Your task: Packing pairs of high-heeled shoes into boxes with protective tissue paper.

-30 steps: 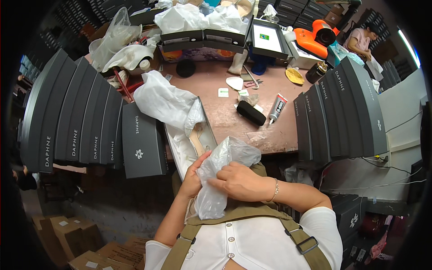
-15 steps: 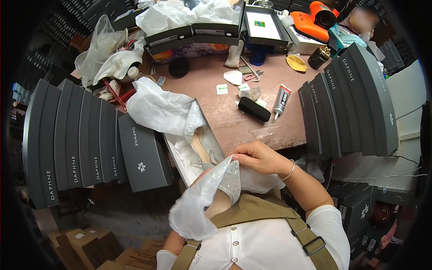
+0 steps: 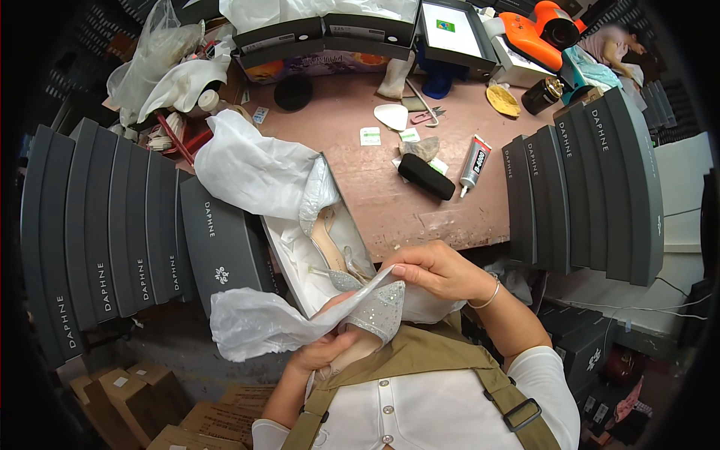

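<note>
A silver, glittering pointed shoe [image 3: 380, 313] lies close to my body, toe up and to the right. My left hand [image 3: 327, 349] is closed around its side and heel part. White tissue paper [image 3: 259, 324] spreads leftward over the left hand from the shoe's toe. Pinched in the thumb and fingers of my right hand [image 3: 429, 271] is the tissue's edge, just above the toe. Beyond the hands an open shoe box [image 3: 351, 225] holds the second silver shoe [image 3: 325, 236], partly wrapped in white tissue [image 3: 255, 169].
Stacks of dark grey shoe boxes stand left [image 3: 101, 225] and right [image 3: 577, 187]. On the brown table [image 3: 375, 187] lie a glue tube [image 3: 475, 165], a black brush-like block [image 3: 426, 176] and a yellow sponge [image 3: 502, 100]. An orange device [image 3: 531, 39] stands behind. Another person [image 3: 609, 46] is at the far right.
The tissue has swung from hanging over the shoe to the left, uncovering more of the shoe and my left hand. My right hand keeps its pinch near the toe. The view has shifted slightly.
</note>
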Demonstrator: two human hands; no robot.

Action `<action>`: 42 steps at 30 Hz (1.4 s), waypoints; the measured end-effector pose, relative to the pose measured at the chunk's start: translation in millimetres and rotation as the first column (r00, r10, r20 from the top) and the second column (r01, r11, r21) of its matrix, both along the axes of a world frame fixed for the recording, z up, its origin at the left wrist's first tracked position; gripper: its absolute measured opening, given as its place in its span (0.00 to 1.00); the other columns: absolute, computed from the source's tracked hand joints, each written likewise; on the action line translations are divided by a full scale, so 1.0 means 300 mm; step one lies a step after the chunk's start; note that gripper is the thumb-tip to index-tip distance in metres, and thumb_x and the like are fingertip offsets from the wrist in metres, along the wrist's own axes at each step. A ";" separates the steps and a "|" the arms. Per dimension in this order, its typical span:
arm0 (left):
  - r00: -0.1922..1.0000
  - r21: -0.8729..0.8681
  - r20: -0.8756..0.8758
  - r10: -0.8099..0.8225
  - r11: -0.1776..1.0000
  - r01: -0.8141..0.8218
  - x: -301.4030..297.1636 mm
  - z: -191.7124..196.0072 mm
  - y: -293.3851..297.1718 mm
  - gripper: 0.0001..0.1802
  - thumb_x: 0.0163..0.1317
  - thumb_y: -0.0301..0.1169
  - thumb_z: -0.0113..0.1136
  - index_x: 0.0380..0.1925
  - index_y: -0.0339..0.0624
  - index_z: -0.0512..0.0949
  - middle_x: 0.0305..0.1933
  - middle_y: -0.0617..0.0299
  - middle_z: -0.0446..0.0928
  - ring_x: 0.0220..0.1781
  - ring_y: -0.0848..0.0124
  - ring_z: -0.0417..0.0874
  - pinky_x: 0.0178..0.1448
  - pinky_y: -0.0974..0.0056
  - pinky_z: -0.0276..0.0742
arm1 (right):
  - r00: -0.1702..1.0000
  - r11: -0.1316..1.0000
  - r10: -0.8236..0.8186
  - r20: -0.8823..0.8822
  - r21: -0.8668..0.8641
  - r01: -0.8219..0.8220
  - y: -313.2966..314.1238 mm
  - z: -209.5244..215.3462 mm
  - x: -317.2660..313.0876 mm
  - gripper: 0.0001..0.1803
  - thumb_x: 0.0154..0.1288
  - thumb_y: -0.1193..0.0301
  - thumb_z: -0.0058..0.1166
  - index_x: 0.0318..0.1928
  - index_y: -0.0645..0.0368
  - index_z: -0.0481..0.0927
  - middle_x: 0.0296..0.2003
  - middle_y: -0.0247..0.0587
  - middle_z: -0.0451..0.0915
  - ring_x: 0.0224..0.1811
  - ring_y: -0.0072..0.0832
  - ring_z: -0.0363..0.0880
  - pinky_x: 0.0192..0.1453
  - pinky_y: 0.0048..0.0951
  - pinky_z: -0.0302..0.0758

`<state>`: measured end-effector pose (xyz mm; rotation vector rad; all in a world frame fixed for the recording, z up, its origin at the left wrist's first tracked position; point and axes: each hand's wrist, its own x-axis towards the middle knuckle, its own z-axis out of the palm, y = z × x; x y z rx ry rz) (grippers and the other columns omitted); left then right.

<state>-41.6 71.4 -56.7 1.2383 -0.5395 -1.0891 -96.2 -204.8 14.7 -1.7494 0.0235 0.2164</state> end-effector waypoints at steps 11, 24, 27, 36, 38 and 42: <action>0.711 -0.043 0.701 0.055 0.998 -0.035 0.099 -0.029 -0.078 0.25 0.60 0.30 0.58 0.60 0.42 0.73 0.63 0.51 0.70 0.67 0.55 0.68 0.70 0.57 0.62 | 0.873 0.912 0.265 0.410 -0.402 -0.088 0.025 0.122 0.038 0.35 0.57 0.65 0.63 0.64 0.60 0.67 0.56 0.48 0.74 0.58 0.46 0.71 0.61 0.42 0.66; 0.725 -0.183 -0.622 0.295 0.846 -0.501 -0.016 -0.081 -0.140 0.32 0.60 0.20 0.44 0.68 0.35 0.57 0.62 0.54 0.69 0.59 0.67 0.74 0.64 0.64 0.69 | 0.782 0.346 0.585 0.216 -0.938 0.000 0.217 -0.060 -0.077 0.07 0.53 0.68 0.51 0.25 0.57 0.79 0.27 0.34 0.72 0.35 0.28 0.71 0.38 0.30 0.65; 0.737 -0.215 -0.620 0.267 0.846 -0.488 -0.029 -0.077 -0.144 0.33 0.63 0.24 0.48 0.69 0.35 0.54 0.66 0.53 0.64 0.61 0.68 0.73 0.65 0.63 0.68 | 0.816 0.323 0.543 0.196 -0.946 0.012 0.250 -0.038 -0.089 0.06 0.53 0.69 0.51 0.26 0.58 0.79 0.26 0.34 0.71 0.34 0.28 0.71 0.37 0.29 0.65; 0.858 0.004 -0.150 0.492 0.868 -0.497 -0.005 -0.127 -0.139 0.27 0.64 0.23 0.57 0.63 0.37 0.65 0.52 0.61 0.77 0.50 0.77 0.76 0.56 0.70 0.72 | 0.932 0.839 0.266 0.246 -0.535 -0.098 0.118 0.096 -0.077 0.27 0.58 0.62 0.63 0.54 0.63 0.75 0.47 0.50 0.78 0.50 0.45 0.76 0.54 0.41 0.72; 0.867 -0.021 -0.136 0.480 0.873 -0.487 0.004 -0.106 -0.149 0.26 0.64 0.23 0.57 0.63 0.38 0.66 0.51 0.62 0.77 0.51 0.77 0.76 0.56 0.70 0.72 | 0.880 0.809 0.015 0.475 -0.523 0.268 0.021 0.069 -0.019 0.31 0.57 0.62 0.64 0.58 0.63 0.72 0.51 0.53 0.77 0.52 0.48 0.75 0.57 0.40 0.71; 0.874 -0.088 -0.196 0.445 0.879 -0.468 0.024 -0.075 -0.169 0.28 0.63 0.21 0.56 0.65 0.39 0.64 0.54 0.62 0.75 0.52 0.76 0.76 0.57 0.70 0.71 | 0.994 0.935 0.079 0.071 -0.351 -0.050 -0.109 -0.143 0.094 0.23 0.62 0.62 0.60 0.52 0.66 0.77 0.38 0.48 0.80 0.40 0.35 0.78 0.48 0.33 0.73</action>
